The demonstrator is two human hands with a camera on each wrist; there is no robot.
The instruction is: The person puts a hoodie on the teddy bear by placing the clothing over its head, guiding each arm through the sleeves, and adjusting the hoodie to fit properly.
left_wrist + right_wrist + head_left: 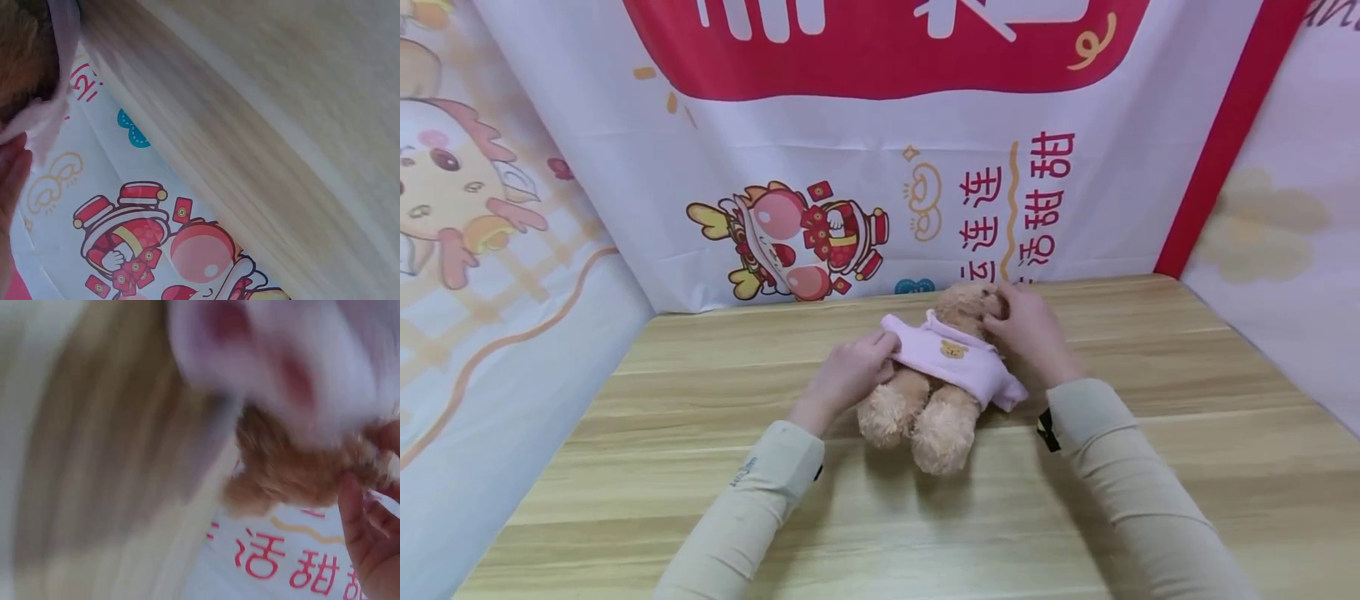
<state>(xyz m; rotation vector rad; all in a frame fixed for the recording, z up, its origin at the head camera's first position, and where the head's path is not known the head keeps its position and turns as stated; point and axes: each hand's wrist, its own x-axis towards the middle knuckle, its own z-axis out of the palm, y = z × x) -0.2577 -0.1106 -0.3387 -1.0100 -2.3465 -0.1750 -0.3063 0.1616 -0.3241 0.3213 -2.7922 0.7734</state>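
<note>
A tan plush bear (943, 429) lies tilted on the table, its fluffy legs toward me and its head at the far side. It wears a pale lilac shirt (917, 344) with a small bear face printed on the front. My left hand (852, 369) pinches the edge of the shirt on the bear's left side in the head view; the pinched cloth (47, 122) also shows in the left wrist view. At the bear's head (287, 469), my right hand (1033, 329) holds the brown fur between thumb and fingers. The bear's arms are hidden.
The wood-grain table (700, 383) runs back to a white and red printed cloth (820, 133) hanging close behind the bear. Patterned cloths (1285, 217) also hang at both sides.
</note>
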